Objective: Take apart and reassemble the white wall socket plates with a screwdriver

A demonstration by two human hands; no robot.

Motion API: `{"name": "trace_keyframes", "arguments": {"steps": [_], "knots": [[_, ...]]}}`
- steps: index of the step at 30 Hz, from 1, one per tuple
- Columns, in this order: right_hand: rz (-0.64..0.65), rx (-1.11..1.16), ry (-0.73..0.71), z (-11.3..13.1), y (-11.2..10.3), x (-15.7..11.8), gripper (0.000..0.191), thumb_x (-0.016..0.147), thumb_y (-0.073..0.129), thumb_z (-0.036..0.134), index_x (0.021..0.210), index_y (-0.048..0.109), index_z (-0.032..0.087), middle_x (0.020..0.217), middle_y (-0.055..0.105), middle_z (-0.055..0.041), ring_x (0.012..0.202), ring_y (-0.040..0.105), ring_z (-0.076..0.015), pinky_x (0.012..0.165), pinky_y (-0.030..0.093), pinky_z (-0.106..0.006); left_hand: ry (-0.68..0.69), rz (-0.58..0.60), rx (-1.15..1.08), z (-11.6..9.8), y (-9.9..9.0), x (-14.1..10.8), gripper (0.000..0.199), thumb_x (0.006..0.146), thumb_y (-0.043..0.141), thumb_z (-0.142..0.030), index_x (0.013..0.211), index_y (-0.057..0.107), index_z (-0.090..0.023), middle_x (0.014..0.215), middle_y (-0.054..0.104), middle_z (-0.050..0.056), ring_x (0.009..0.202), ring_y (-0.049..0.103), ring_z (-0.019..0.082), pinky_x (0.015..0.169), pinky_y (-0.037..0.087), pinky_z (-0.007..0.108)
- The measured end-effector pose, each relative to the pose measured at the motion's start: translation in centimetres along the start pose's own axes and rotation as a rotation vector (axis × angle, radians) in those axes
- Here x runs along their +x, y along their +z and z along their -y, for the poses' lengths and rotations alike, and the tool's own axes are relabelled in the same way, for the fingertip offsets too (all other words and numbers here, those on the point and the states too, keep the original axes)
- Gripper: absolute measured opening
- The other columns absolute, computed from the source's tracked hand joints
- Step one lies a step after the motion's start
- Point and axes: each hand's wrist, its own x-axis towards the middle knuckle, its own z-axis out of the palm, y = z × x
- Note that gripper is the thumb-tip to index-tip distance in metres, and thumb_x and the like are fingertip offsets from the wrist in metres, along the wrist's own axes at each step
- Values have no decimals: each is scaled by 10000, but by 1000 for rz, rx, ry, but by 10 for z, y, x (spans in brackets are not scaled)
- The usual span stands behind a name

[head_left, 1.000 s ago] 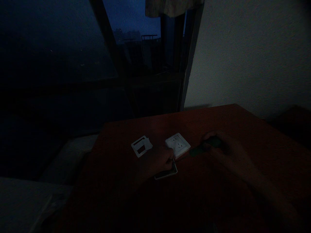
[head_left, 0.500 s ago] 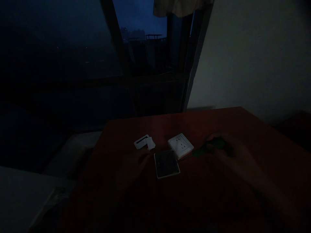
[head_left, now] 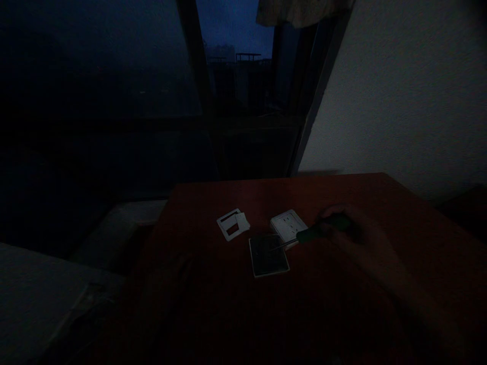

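Observation:
In my right hand (head_left: 355,230) is a screwdriver (head_left: 310,233) with a green handle, its thin shaft pointing left. The tip lies over a square, dark-backed plate with a pale rim (head_left: 269,261); whether it touches cannot be told. Just behind that plate lies a white wall socket (head_left: 288,224), face up. A white frame (head_left: 228,233) with cut-out openings rests to the left, a small white piece (head_left: 242,221) lying across its corner. My left hand (head_left: 177,268) is a dim shape over the left part of the table, apart from these parts; its fingers are lost in the dark.
The reddish-brown table (head_left: 342,190) stands against a dark window (head_left: 243,96) and a pale wall (head_left: 403,96). A piece of cloth (head_left: 300,11) hangs at the top. A pale ledge (head_left: 140,215) lies left of the table. The room is very dim.
My left hand has drawn back left and toward me, away from the plate and the white frame. The screwdriver's tip has shifted from the plate's right edge to over its middle.

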Motion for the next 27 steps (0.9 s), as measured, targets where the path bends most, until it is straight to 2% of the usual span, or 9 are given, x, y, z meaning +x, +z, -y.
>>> {"name": "trace_keyframes", "arguments": {"steps": [3, 5, 7, 11, 14, 17, 20, 27], "knots": [[20, -3, -20, 5, 3, 3, 131, 852, 554, 297, 965, 573, 235, 938, 674, -39, 856, 644, -215, 722, 507, -330, 32, 4, 2, -10, -4, 1, 378, 898, 336, -266, 1077, 664, -215, 1168, 644, 68, 1098, 591, 260, 965, 470, 409], [37, -19, -38, 10, 5, 5, 128, 849, 555, 283, 966, 575, 236, 930, 676, -37, 848, 643, -212, 718, 501, -326, 51, -15, -3, -26, -7, 1, 347, 904, 363, -273, 1081, 657, -224, 1165, 640, 65, 1110, 580, 264, 968, 464, 418], [53, -34, -62, 14, 8, 7, 130, 844, 555, 262, 970, 576, 237, 923, 675, -35, 834, 640, -204, 711, 496, -319, 89, -9, -48, -49, -10, 3, 302, 916, 402, -303, 1079, 650, -245, 1160, 636, 55, 1087, 588, 258, 956, 470, 423], [79, -46, -101, 24, 13, 12, 145, 826, 560, 234, 970, 578, 233, 911, 679, -31, 803, 642, -193, 681, 493, -300, 267, 74, -217, -99, -10, 8, 218, 901, 504, -303, 1076, 632, -284, 1174, 614, 26, 1062, 596, 223, 926, 489, 381], [99, -73, -122, 31, 15, 15, 150, 815, 561, 228, 964, 580, 228, 891, 683, -32, 765, 643, -188, 623, 482, -283, 371, 153, -323, -124, -4, 14, 361, 840, 630, -308, 1194, 560, -291, 1300, 533, 35, 1174, 528, 232, 978, 460, 385], [115, -88, -162, 38, 16, 17, 138, 815, 555, 212, 951, 572, 227, 851, 679, -23, 720, 638, -172, 607, 472, -271, 402, 183, -386, -134, 4, 19, 587, 760, 728, -306, 1290, 477, -269, 1400, 429, 69, 1258, 454, 254, 1029, 423, 404], [130, -96, -188, 42, 17, 19, 133, 816, 546, 198, 945, 564, 229, 855, 678, -19, 722, 640, -165, 619, 473, -266, 400, 211, -406, -135, 12, 20, 722, 737, 753, -329, 1361, 398, -248, 1460, 349, 97, 1308, 397, 273, 1072, 378, 434], [142, -119, -228, 44, 19, 20, 133, 810, 546, 192, 938, 567, 223, 871, 685, -21, 736, 650, -164, 633, 474, -257, 422, 211, -418, -132, 25, 19, 715, 777, 716, -346, 1388, 363, -225, 1472, 344, 105, 1339, 353, 269, 1099, 342, 436]]}}
